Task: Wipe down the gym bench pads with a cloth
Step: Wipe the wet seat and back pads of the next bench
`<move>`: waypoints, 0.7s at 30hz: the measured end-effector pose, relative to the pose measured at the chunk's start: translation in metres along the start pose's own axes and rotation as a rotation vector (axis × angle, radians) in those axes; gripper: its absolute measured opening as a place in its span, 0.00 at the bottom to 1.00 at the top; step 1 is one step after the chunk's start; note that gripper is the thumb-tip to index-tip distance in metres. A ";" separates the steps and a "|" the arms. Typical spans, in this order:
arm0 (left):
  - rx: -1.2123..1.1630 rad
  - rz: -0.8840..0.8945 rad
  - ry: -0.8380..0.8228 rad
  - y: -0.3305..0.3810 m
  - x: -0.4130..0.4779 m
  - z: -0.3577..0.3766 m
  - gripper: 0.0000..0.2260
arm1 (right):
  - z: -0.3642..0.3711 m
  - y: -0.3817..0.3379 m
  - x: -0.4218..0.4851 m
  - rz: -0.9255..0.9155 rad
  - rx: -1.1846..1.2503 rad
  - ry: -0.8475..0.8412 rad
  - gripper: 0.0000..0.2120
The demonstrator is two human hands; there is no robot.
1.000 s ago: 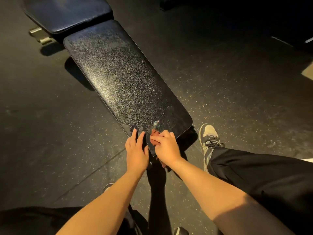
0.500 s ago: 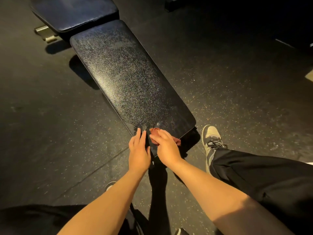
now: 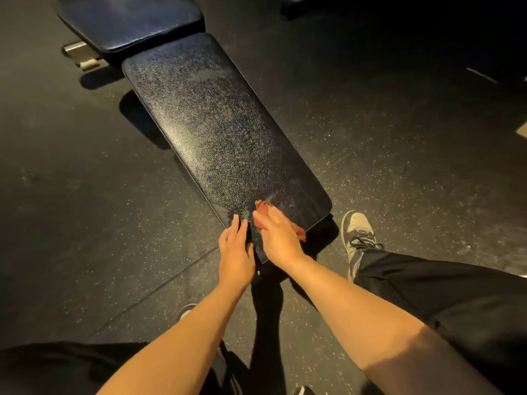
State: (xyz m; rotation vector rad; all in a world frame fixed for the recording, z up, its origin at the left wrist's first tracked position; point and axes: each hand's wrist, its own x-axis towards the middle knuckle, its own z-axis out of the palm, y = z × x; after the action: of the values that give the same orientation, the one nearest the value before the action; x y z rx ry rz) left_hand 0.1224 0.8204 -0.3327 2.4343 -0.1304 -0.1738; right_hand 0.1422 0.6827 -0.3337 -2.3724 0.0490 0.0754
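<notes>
Long black pad (image 3: 222, 132): textured, glinting, runs diag from near centre up-left to a 2nd, smoother pad (image 3: 128, 18). Reddish cloth (image 3: 300, 231) sits on its near end, mostly under R hand (image 3: 278, 235), fingers straight, pressing flat. L hand (image 3: 235, 252) lies flat on near-left edge, fingers straight, holding nothing. Open floor (image 3: 399, 138) both sides; shoe (image 3: 356, 232) near the near-right corner. Cloth's shape mostly hidden; 2nd pad cut off at top

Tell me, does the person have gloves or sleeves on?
No gloves, no sleeves: the left hand and right hand are bare, like the left forearm and right forearm. No watch or ring shows. The legs wear black trousers.
</notes>
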 end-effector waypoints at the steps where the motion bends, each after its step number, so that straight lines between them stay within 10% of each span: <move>1: 0.002 0.014 -0.007 0.000 -0.001 0.000 0.27 | 0.004 0.002 -0.008 -0.007 -0.005 -0.017 0.23; 21: -0.108 0.025 -0.059 -0.002 -0.004 -0.006 0.22 | 0.000 -0.015 -0.028 0.084 0.209 -0.105 0.22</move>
State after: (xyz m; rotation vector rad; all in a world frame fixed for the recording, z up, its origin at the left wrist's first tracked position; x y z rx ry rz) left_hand 0.1193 0.8267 -0.3289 2.3203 -0.1735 -0.2354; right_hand 0.1146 0.6941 -0.3212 -2.1534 0.1010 0.2239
